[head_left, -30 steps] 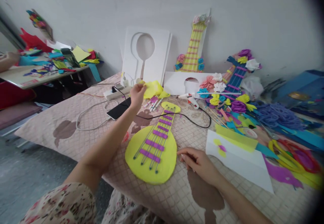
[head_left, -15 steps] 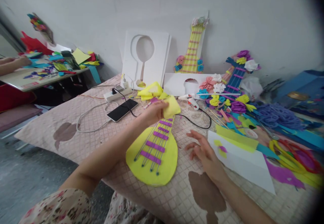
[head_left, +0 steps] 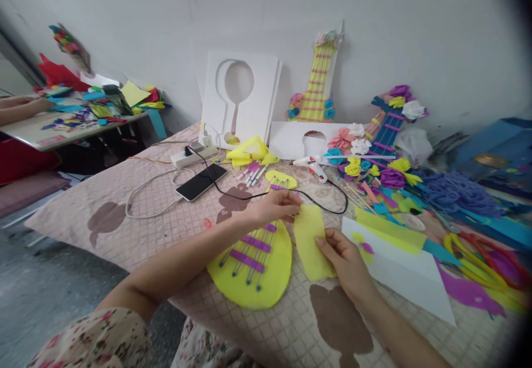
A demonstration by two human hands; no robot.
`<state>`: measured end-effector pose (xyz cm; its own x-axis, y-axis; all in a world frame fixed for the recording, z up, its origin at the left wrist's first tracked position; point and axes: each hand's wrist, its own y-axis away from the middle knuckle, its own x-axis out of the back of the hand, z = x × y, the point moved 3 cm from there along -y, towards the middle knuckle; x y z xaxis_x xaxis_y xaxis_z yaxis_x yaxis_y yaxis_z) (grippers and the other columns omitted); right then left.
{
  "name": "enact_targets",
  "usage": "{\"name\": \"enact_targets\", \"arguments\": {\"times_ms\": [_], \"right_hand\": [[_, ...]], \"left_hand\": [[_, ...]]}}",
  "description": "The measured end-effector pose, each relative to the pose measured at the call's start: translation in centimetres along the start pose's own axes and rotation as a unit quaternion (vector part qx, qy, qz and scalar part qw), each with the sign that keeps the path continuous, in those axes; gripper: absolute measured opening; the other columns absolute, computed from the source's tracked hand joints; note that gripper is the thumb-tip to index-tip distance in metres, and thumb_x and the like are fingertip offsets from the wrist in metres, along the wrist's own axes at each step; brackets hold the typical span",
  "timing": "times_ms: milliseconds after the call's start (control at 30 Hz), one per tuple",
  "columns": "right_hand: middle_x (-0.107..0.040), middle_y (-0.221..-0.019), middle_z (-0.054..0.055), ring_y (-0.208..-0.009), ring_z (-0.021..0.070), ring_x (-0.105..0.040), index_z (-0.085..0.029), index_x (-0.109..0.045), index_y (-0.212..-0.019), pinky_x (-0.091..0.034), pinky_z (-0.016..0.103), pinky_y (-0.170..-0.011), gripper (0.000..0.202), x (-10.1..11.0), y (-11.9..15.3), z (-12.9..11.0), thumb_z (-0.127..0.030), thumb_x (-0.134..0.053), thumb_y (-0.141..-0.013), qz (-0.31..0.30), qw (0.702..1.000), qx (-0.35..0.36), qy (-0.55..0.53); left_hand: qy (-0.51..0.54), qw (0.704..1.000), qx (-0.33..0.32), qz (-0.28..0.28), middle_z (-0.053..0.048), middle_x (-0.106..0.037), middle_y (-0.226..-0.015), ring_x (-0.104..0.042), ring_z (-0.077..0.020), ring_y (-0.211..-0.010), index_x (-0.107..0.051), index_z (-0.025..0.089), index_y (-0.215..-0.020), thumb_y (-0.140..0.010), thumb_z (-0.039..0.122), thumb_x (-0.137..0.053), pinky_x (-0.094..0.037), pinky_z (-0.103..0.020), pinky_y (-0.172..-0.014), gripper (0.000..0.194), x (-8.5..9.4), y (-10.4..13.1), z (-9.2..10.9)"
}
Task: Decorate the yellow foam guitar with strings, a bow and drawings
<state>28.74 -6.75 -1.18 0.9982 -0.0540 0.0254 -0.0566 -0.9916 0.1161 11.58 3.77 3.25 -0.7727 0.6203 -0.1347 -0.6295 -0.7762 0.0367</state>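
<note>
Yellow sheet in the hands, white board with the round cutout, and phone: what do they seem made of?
Yellow sheet: probably crepe paper or similar, matte; it looks thin, with a soft edge.
White board: likely foam board, matte; its cut edges look thick.
Phone: apparently glass or plastic front, smooth; its face is dark and flat.

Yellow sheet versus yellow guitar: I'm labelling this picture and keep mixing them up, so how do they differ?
The yellow sheet looks plain; the yellow guitar bears purple strips.
The sheet is held by the left hand and right hand; the guitar lies on the table.
The sheet is roughly rectangular; the guitar has a rounded body.
Both are yellow.
</note>
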Motion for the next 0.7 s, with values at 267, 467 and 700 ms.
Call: {"name": "enact_targets", "arguments": {"times_ms": [267,467,700], "right_hand": [[-0.069,-0.089,0.004,-0.072,0.0169,-0.062,-0.023,-0.052,-0.114,-0.048,0.026,-0.061,0.045,0.1,-0.3,0.4,-0.050,-0.063,-0.079,-0.022,0.999,-0.029,0.029],[-0.070,-0.091,0.004,-0.073,0.0165,-0.062,-0.023,-0.053,-0.112,-0.047,0.026,-0.062,0.044,-0.3,-0.2,0.4,-0.051,-0.063,-0.079,-0.041,0.998,-0.028,0.039],[-0.069,-0.095,0.004,-0.077,0.0166,-0.061,-0.022,-0.055,-0.111,-0.047,0.026,-0.066,0.042,0.0,-0.2,0.7,-0.050,-0.061,-0.081,-0.047,0.997,-0.018,0.050]], "left_hand": [[-0.392,0.872,-0.110,0.273,-0.012,-0.066,-0.108,-0.059,-0.0255,-0.105,-0.066,0.015,-0.099,-0.078,0.019,-0.057,-0.044,-0.041,-0.096,0.022,10.9,-1.9,2.2],[-0.466,0.824,-0.058,0.316,-0.013,-0.066,-0.110,-0.050,-0.0368,-0.116,-0.070,0.020,-0.102,-0.072,0.018,-0.062,-0.033,-0.054,-0.101,0.032,15.0,-3.6,0.4],[-0.439,0.818,-0.065,0.365,-0.010,-0.070,-0.104,-0.059,-0.0282,-0.104,-0.071,0.015,-0.100,-0.079,0.021,-0.056,-0.043,-0.041,-0.092,0.027,16.3,-4.3,0.7]]}}
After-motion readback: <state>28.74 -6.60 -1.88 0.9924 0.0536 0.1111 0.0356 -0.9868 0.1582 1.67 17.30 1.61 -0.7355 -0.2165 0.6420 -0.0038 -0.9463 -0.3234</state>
